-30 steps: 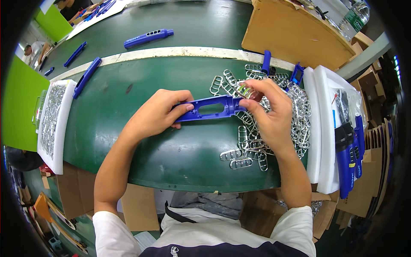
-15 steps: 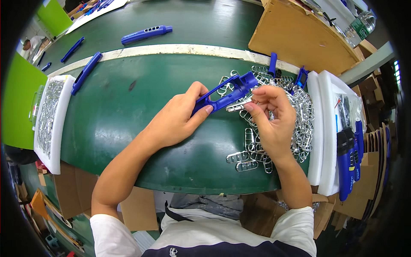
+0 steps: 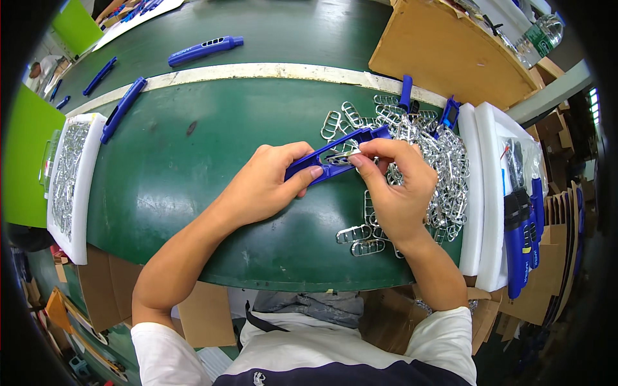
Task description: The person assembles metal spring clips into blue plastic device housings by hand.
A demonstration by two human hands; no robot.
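Left hand (image 3: 267, 183) closed round the near-left end of a blue plastic half-shell (image 3: 332, 171), thumb pressed on top, fingers curled beneath and mostly out of sight. Shell is long, narrow, smooth, trough-shaped, with a cut-out window; held tilted above the green tabletop (image 3: 180, 238), its right end higher in view. Right hand (image 3: 400, 183) nearly closed, thumb and index finger pinching a shiny silver metal piece (image 3: 342, 154) at the shell's window; other fingers bent in, partly hidden. Piece looks like one of the slotted frames, but fingertips and glare cover its outline; cannot tell whether it touches the shell or sits in it. Just beyond the right hand, a tangled pile of chrome frames (image 3: 447, 167): rounded oblongs with crossbars, mirror-like, overlapping too much to count. Few loose ones near the tabletop's front, partly behind the right wrist. White foam tray (image 3: 88, 199) at left, thick-walled, matte, full of similar metal bits, too small to separate. Glossy blue wand-shaped housing (image 3: 206, 50) with oval slots lies past the pale, scuffed strip (image 3: 257, 69). Right side: white foam box (image 3: 473, 193), contents partly under crinkled clear plastic; clear bottle (image 3: 544, 38) near the dark fisheye rim.
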